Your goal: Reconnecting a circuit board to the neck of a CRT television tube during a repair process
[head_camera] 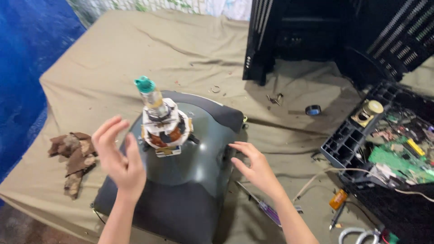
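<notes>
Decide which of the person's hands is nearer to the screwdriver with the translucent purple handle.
Right. The right hand rests on the grey tube's edge just above the screwdriver; the left hand hovers across the tube, far from it.

Head view, looking steeply down, close over cloth-covered table [190, 49].

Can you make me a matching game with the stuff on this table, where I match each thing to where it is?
Things:
1. teal-capped neck
2. brown rag
3. roll of black tape
4. screwdriver

Places:
A. on the cloth by the table's left edge
B. under the right hand and forearm
C. sticking up from the dark grey picture tube
D. on the cloth near the black casing

Pairs: 1-C, 2-A, 3-D, 4-B
</notes>
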